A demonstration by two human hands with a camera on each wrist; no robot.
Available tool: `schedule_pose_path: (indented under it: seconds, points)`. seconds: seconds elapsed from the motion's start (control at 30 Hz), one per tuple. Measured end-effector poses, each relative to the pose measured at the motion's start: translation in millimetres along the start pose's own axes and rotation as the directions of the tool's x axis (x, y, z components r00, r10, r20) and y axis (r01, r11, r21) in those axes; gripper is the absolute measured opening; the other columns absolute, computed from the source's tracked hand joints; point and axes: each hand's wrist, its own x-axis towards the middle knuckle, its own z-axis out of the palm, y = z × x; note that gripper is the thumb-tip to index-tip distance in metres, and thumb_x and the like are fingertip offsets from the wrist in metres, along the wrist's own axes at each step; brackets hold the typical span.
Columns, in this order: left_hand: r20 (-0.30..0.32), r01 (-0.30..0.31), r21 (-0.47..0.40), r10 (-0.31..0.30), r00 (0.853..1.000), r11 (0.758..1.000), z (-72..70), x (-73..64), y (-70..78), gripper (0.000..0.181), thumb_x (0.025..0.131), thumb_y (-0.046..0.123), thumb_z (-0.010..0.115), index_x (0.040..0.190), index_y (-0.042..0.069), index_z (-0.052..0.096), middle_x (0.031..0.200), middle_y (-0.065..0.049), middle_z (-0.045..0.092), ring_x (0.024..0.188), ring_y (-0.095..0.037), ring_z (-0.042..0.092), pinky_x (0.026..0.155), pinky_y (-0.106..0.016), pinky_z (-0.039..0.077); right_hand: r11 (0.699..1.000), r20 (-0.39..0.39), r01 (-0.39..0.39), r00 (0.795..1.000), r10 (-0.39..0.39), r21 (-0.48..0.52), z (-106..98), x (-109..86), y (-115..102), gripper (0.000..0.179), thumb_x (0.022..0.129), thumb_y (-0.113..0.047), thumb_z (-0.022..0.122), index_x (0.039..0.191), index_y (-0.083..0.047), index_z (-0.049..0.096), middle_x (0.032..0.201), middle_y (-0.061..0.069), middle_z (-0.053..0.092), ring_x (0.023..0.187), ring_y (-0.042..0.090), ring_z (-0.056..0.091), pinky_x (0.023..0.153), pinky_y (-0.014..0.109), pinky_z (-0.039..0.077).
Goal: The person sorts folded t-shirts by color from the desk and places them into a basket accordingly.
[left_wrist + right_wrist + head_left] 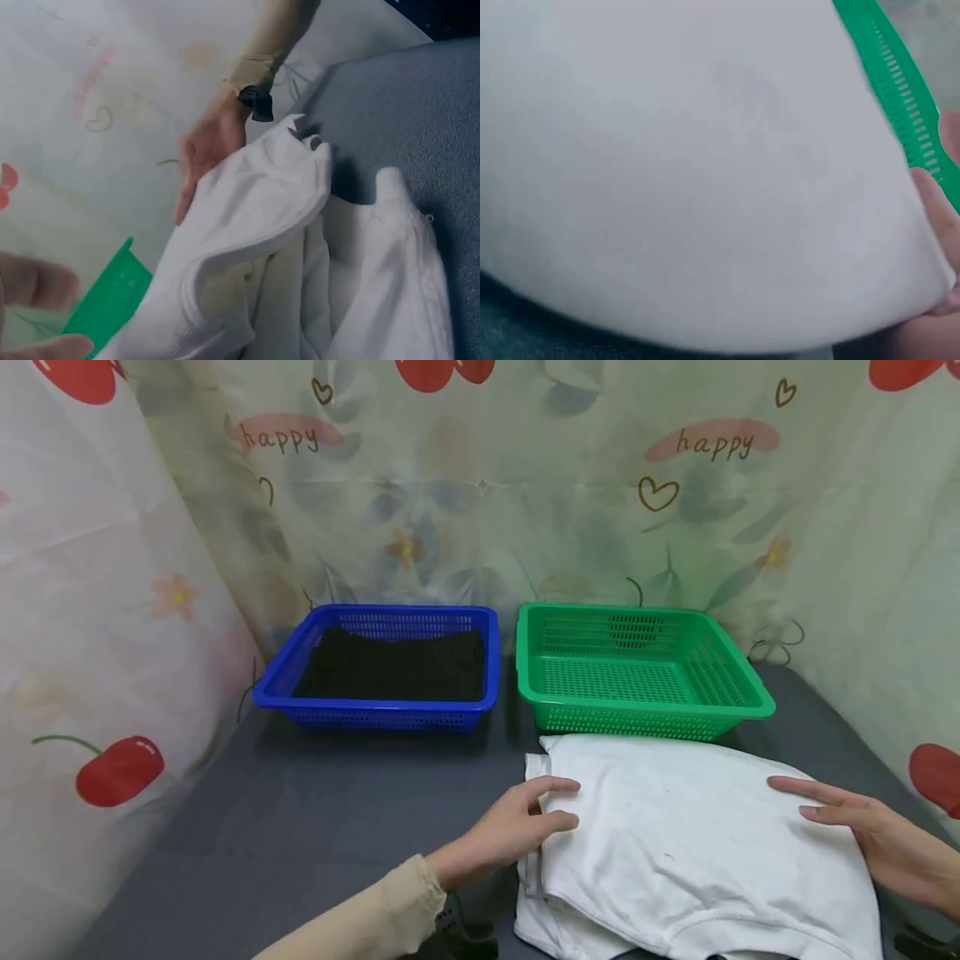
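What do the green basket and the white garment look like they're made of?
Green basket: probably molded plastic with a slight sheen, given its even color and regular slots.
White garment: matte fabric, perhaps cotton or a blend, from its soft folds.

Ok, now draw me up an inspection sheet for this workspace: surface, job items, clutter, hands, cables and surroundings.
Surface: dark grey table, partly covered by the shirt.
Job items: white shirt, folded in layers, ribbed neckline toward the person; green basket just beyond it; blue basket to the left, with dark cloth inside.
Clutter: nothing seen.
Hands: left hand at the shirt's left edge, right hand at its right edge; some fingers hidden, so grip unclear. Black device at the right wrist.
Cables: nothing seen.
Surroundings: pale curtain printed with cherries, flowers, hearts and "happy".
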Motion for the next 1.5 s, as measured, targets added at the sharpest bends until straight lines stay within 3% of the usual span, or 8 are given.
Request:
schedule_pose_path:
  seconds: [0.13, 0.27, 0.53, 0.7, 0.83, 1.03, 1.27, 1.5]
  points:
    - [0.06, -0.03, -0.051, 0.033, 0.998, 0.998, 6.5, 8.8, -0.5, 0.052, 0.094, 0.033, 0.067, 0.143, 0.025, 0.053, 0.144, 0.011, 0.045, 0.138, -0.014, 0.033, 0.102, -0.04, 0.039, 0.993, -0.055, 0.045, 0.997, -0.051, -0.106, 4.3, 0.2, 2.4, 0.053, 0.106, -0.01, 0.044, 0.154, -0.031, 0.036, 0.135, -0.025, 0.039, 0.117, 0.016, 0.057, 0.094, 0.046, 0.048]
    - [0.045, -0.037, -0.121, 0.043, 0.998, 0.992, 13.2, 22.8, -4.0, 0.056, 0.092, 0.029, 0.069, 0.144, 0.026, 0.051, 0.147, 0.011, 0.042, 0.141, -0.014, 0.028, 0.108, -0.042, 0.033, 0.965, -0.064, 0.075, 0.993, -0.094, -0.251, 11.2, -3.0, 2.7, 0.06, 0.102, -0.005, 0.051, 0.156, -0.024, 0.032, 0.143, -0.015, 0.029, 0.117, 0.013, 0.056, 0.092, 0.045, 0.049]
    - [-0.081, -0.243, 0.204, 0.264, 0.961, 0.948, 15.1, 27.4, -10.3, 0.053, 0.086, 0.019, 0.076, 0.137, 0.019, 0.059, 0.135, 0.002, 0.056, 0.125, -0.015, 0.048, 0.1, -0.033, 0.041, 0.86, -0.078, 0.172, 0.968, -0.238, -0.48, 25.4, -10.4, -1.5, 0.064, 0.098, -0.004, 0.059, 0.155, -0.016, 0.034, 0.146, -0.011, 0.034, 0.119, -0.001, 0.046, 0.087, 0.033, 0.051]
    - [0.003, -0.202, 0.03, 0.202, 0.979, 0.979, 16.5, 24.2, -8.8, 0.052, 0.088, 0.022, 0.077, 0.137, 0.022, 0.059, 0.136, 0.009, 0.053, 0.128, -0.009, 0.043, 0.104, -0.03, 0.035, 0.881, -0.077, 0.172, 0.971, -0.228, -0.44, 26.9, -10.9, -2.5, 0.062, 0.099, -0.004, 0.055, 0.156, -0.018, 0.033, 0.148, -0.009, 0.031, 0.12, 0.002, 0.048, 0.087, 0.036, 0.051]
    - [0.028, -0.166, 0.048, 0.165, 0.986, 0.985, 17.2, 25.8, -12.8, 0.05, 0.09, 0.024, 0.075, 0.137, 0.021, 0.06, 0.138, 0.011, 0.053, 0.132, -0.009, 0.04, 0.106, -0.028, 0.033, 0.892, -0.074, 0.145, 0.978, -0.195, -0.428, 26.7, -10.9, 3.5, 0.061, 0.099, -0.005, 0.056, 0.155, -0.016, 0.034, 0.147, -0.011, 0.034, 0.122, -0.003, 0.04, 0.09, 0.032, 0.049]
    - [0.031, -0.133, -0.029, 0.134, 0.991, 0.991, 13.5, 27.1, -15.4, 0.052, 0.085, 0.01, 0.079, 0.134, 0.017, 0.064, 0.135, 0.005, 0.057, 0.127, -0.012, 0.047, 0.099, -0.026, 0.041, 0.84, -0.133, 0.065, 0.978, -0.161, -0.539, 22.6, -17.9, 9.8, 0.058, 0.097, -0.014, 0.063, 0.151, -0.017, 0.042, 0.136, -0.028, 0.041, 0.115, -0.016, 0.032, 0.087, 0.026, 0.049]
    - [0.077, -0.197, -0.07, 0.202, 0.976, 0.978, -1.6, 17.5, -7.5, 0.057, 0.085, 0.014, 0.08, 0.137, 0.024, 0.06, 0.139, 0.008, 0.053, 0.127, -0.009, 0.047, 0.099, -0.026, 0.041, 0.746, -0.167, 0.126, 0.938, -0.305, -0.653, 27.7, -32.8, -2.1, 0.056, 0.093, -0.009, 0.068, 0.146, -0.009, 0.049, 0.13, -0.028, 0.045, 0.112, -0.015, 0.038, 0.08, 0.022, 0.05]
    - [0.079, -0.291, -0.098, 0.298, 0.951, 0.952, -24.9, 4.5, 17.7, 0.061, 0.086, 0.015, 0.079, 0.141, 0.03, 0.056, 0.142, 0.01, 0.05, 0.126, -0.01, 0.049, 0.098, -0.03, 0.044, 0.65, -0.201, 0.185, 0.859, -0.471, -0.737, 44.5, -44.1, -36.2, 0.061, 0.087, -0.003, 0.074, 0.144, -0.008, 0.052, 0.124, -0.023, 0.055, 0.103, -0.003, 0.056, 0.069, 0.031, 0.056]
